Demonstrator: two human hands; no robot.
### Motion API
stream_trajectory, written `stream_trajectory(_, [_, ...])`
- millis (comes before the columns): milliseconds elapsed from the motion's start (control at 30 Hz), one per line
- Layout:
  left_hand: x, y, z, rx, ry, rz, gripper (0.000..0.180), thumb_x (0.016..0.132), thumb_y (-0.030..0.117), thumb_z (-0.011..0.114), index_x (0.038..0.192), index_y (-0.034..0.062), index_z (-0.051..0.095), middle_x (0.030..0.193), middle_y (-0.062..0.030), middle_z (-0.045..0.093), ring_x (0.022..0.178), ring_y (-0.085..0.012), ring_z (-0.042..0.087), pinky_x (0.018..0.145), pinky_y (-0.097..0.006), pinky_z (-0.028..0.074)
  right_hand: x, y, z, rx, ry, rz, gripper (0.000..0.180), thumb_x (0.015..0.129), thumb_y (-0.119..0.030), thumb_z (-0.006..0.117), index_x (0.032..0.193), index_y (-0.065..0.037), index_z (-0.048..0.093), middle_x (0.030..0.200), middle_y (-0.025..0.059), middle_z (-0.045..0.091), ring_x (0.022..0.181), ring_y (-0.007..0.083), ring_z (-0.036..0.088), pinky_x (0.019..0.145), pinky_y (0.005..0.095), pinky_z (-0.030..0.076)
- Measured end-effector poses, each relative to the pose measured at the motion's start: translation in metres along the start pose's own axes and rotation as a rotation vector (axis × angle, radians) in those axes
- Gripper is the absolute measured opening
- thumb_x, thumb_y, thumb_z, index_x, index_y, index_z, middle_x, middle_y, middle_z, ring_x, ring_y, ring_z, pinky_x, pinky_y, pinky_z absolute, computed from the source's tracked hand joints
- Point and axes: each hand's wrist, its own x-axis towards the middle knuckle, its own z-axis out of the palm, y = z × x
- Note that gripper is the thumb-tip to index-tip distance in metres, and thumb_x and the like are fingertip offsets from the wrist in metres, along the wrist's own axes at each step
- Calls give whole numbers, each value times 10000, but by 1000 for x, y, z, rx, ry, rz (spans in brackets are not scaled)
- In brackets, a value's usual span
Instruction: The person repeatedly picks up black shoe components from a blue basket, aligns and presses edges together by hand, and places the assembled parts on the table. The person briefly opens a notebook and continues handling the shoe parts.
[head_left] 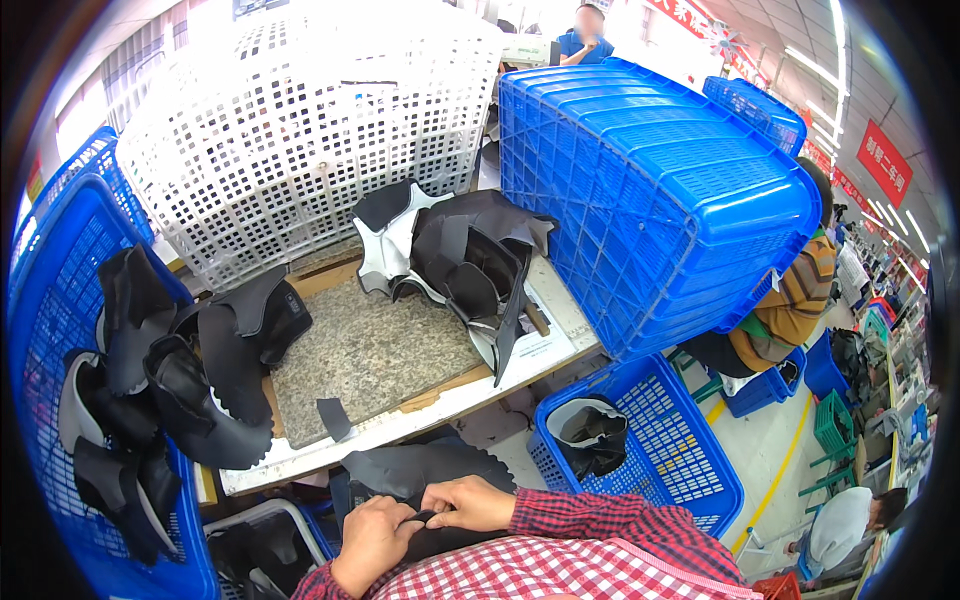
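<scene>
Partly, the right hand point(472, 503) hides black material point(440, 541) (edge unclear).

glare bleaches the white crate point(310, 150), ceiling tubes point(812, 67) glow, and lines bend toward the dark rim.

Red plaid sleeves point(575, 514) border a gingham garment point(540, 568).

White characters point(885, 165) on red sign point(871, 151), red banner point(682, 14)
</scene>
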Motion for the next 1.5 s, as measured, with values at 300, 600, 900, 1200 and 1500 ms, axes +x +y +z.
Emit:
stream_trajectory(300, [-4,2,4,-28,-1,-56,149,793,201,809,849,68,772,778,-115,694,743,-338,692,679,-430,551,1,3,2,-61,-34,-73,341,883,-207,814,1130,-45,644,924,87,665,831,226,670,752,349,542])
stream_trajectory(600, [-3,0,8,-14,1,-57,154,798,208,807,833,66,761,792,-110,695,762,-331,694,685,-429,549,0,5,6,-117,-30,-111,376,896,-270,797,1182,-87,634,917,101,610,885,285,624,787,404,500])
stream_trajectory(900, [-4,-1,10,-21,-10,-42,150,804,218,796,854,80,760,799,-103,695,777,-323,694,694,-428,554,3,-8,10,-48,-29,57,405,854,-232,810,1162,-92,588,988,136,688,988,345,677,855,464,515])
stream_trajectory(1200, [-4,0,11,-4,16,-59,148,823,255,779,872,116,777,788,-69,689,774,-297,696,677,-424,551,3,-5,13,-205,-13,-14,423,838,-264,822,1167,-105,608,1003,123,705,1004,327,681,867,449,519])
stream_trajectory(1500, [-13,-7,-7,-167,-89,-241,169,779,149,835,910,51,790,793,-112,702,698,-279,696,654,-365,545,3,3,5,-195,-56,-64,309,856,-277,800,1090,-112,684,1007,114,707,1026,345,666,896,454,508])
